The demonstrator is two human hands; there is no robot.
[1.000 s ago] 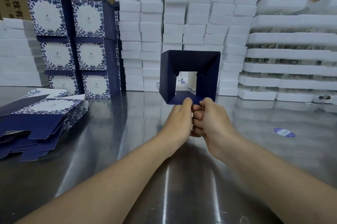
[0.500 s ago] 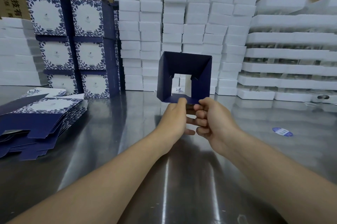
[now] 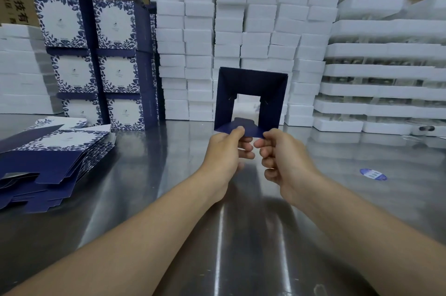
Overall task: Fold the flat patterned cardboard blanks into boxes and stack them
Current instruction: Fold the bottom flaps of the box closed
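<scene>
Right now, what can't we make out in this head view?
Box outer pattern: only its dark inside faces the head camera.
Left hand, right hand: grip beneath the box's near panel, hidden by that panel.
Flat blanks pile: cut by the left edge.
Blue sticker text: too small.

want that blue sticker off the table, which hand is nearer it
Right. The right hand holds the box by its near edge, with the sticker to its right on the table; the left hand holds the same edge further left.
</scene>
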